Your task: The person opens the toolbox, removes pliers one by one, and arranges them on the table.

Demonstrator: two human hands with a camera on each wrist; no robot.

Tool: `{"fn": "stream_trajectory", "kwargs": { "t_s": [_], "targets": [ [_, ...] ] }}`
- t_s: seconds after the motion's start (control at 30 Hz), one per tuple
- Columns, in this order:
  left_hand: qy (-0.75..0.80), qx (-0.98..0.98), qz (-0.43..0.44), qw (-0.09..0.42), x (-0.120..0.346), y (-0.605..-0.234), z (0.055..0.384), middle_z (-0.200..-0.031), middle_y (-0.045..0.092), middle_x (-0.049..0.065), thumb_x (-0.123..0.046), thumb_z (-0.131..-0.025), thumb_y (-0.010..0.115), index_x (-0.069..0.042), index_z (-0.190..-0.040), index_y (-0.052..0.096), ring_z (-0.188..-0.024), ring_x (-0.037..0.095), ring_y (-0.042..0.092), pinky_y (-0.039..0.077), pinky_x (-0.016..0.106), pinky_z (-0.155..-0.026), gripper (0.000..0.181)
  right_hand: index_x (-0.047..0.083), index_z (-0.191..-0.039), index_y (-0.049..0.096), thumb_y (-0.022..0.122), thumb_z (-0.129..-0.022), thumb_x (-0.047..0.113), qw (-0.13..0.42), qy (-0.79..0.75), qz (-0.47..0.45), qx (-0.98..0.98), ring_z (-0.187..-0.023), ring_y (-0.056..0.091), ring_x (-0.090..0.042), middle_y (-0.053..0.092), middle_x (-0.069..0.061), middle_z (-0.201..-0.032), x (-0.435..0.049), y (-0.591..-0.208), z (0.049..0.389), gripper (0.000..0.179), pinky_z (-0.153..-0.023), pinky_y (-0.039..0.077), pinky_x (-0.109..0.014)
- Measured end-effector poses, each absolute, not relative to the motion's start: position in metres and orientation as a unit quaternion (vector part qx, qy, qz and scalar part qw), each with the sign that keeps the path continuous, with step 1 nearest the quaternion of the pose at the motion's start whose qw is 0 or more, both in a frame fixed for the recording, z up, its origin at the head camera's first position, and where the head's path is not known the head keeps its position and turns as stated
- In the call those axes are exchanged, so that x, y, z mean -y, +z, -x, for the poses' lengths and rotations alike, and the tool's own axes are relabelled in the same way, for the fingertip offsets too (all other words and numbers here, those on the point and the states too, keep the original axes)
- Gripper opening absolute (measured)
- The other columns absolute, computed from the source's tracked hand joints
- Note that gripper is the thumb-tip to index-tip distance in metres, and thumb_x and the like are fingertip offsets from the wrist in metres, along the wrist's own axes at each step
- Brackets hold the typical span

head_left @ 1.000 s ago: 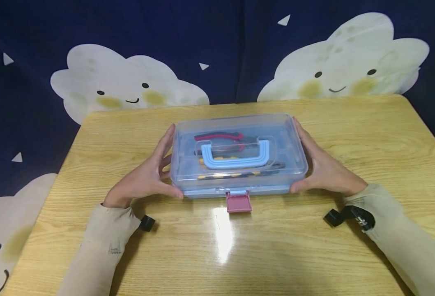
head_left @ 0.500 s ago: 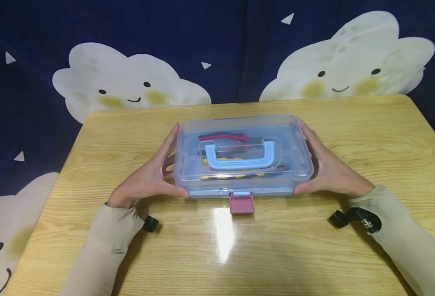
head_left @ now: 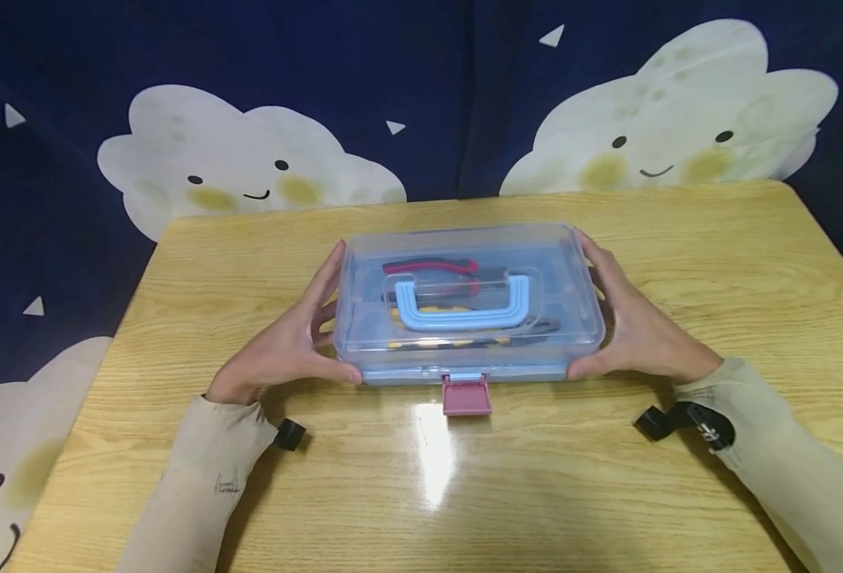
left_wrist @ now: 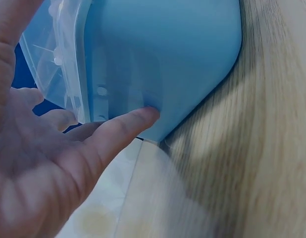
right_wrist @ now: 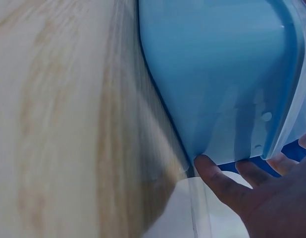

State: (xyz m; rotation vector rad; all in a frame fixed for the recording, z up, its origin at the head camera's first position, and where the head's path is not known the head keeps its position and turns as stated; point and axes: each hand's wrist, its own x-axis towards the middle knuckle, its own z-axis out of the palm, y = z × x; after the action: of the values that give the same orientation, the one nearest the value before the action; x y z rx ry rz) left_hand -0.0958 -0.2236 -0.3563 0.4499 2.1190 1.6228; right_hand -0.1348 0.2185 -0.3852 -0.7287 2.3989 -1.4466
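A toolbox (head_left: 364, 318) with a clear lid and blue base stands on the table, its light-blue handle (head_left: 464, 320) folded flat. Through the lid I see red-and-black-handled pliers (head_left: 431, 265) and a yellow-and-black-handled tool (head_left: 421, 344), partly covered by the handle. The pink latch (head_left: 467, 398) at the front sticks outward, unfastened. My left hand (head_left: 285, 338) grips the left end, thumb at the front corner and fingers toward the back. On the right end my right hand (head_left: 632, 334) grips likewise. Both wrist views show fingertips against the blue base (left_wrist: 163, 59).
The wooden table (head_left: 364, 493) extends around the box on all sides. Behind its far edge hangs a dark blue curtain (head_left: 435, 72) printed with white clouds. A black wrist camera (head_left: 290, 434) sits near each sleeve cuff.
The toolbox has shifted slightly to the right, with both hands moving along with it. The grips, the latch and the tools inside look the same.
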Motion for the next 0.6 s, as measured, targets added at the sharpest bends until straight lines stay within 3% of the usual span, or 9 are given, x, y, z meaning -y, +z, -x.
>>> {"fn": "stream_trajectory", "kwargs": {
  "t_s": [0.13, 0.23, 0.27, 0.3, 0.37, 0.6],
  "targets": [
    [0.583, -0.766, -0.162, 0.217, 0.2231, -0.3568, 0.096, -0.171, -0.015, -0.024, 0.0, -0.073, 0.092, -0.053, -0.159, -0.012, -0.163, 0.029, 0.016, 0.041, 0.053, -0.12, 0.146, 0.042, -0.165, -0.004, 0.102, -0.046, 0.006, 0.122, -0.497, 0.249, -0.822, -0.154, 0.025, -0.034, 0.01, 0.008, -0.172, -0.2192, -0.3854, 0.1346, 0.163, -0.111, 0.041, -0.016],
    [0.579, -0.77, -0.159, 0.217, 0.2236, -0.3559, 0.0952, -0.17, -0.018, -0.025, -0.001, -0.073, 0.092, -0.056, -0.158, -0.012, -0.163, 0.03, 0.015, 0.038, 0.056, -0.122, 0.145, 0.042, -0.165, -0.004, 0.103, -0.045, 0.009, 0.118, -0.497, 0.253, -0.821, -0.156, 0.021, -0.036, 0.008, 0.007, -0.173, -0.219, -0.3858, 0.1354, 0.164, -0.126, 0.033, -0.046],
    [0.576, -0.772, -0.157, 0.218, 0.2237, -0.3555, 0.095, -0.17, -0.019, -0.026, -0.002, -0.073, 0.093, -0.057, -0.157, -0.013, -0.163, 0.031, 0.015, 0.036, 0.057, -0.123, 0.145, 0.042, -0.165, -0.004, 0.103, -0.044, 0.01, 0.117, -0.498, 0.253, -0.821, -0.157, 0.019, -0.036, 0.008, 0.006, -0.173, -0.2189, -0.3861, 0.1356, 0.165, -0.127, 0.027, -0.057],
    [0.574, -0.774, -0.156, 0.218, 0.2238, -0.3552, 0.0948, -0.169, -0.02, -0.026, -0.003, -0.073, 0.093, -0.057, -0.157, -0.013, -0.163, 0.031, 0.014, 0.034, 0.059, -0.123, 0.145, 0.043, -0.165, -0.004, 0.103, -0.044, 0.011, 0.116, -0.499, 0.254, -0.82, -0.157, 0.018, -0.036, 0.008, 0.006, -0.173, -0.2189, -0.3864, 0.1359, 0.165, -0.128, 0.024, -0.058],
    [0.57, -0.777, -0.155, 0.218, 0.2242, -0.355, 0.0946, -0.169, -0.02, -0.026, -0.005, -0.073, 0.093, -0.058, -0.157, -0.013, -0.163, 0.032, 0.014, 0.031, 0.061, -0.125, 0.145, 0.043, -0.165, -0.003, 0.104, -0.043, 0.012, 0.115, -0.504, 0.256, -0.817, -0.157, 0.015, -0.038, 0.007, 0.004, -0.174, -0.2187, -0.3869, 0.1362, 0.166, -0.121, 0.014, -0.077],
    [0.576, -0.771, -0.157, 0.221, 0.2239, -0.3567, 0.0947, -0.17, -0.02, -0.024, -0.003, -0.074, 0.092, -0.058, -0.157, -0.013, -0.163, 0.031, 0.015, 0.035, 0.058, -0.123, 0.144, 0.041, -0.165, -0.004, 0.105, -0.041, 0.018, 0.107, -0.503, 0.269, -0.815, -0.157, 0.013, -0.036, 0.006, 0.003, -0.174, -0.2202, -0.3923, 0.1388, 0.166, -0.122, 0.011, -0.078]
  ]
}}
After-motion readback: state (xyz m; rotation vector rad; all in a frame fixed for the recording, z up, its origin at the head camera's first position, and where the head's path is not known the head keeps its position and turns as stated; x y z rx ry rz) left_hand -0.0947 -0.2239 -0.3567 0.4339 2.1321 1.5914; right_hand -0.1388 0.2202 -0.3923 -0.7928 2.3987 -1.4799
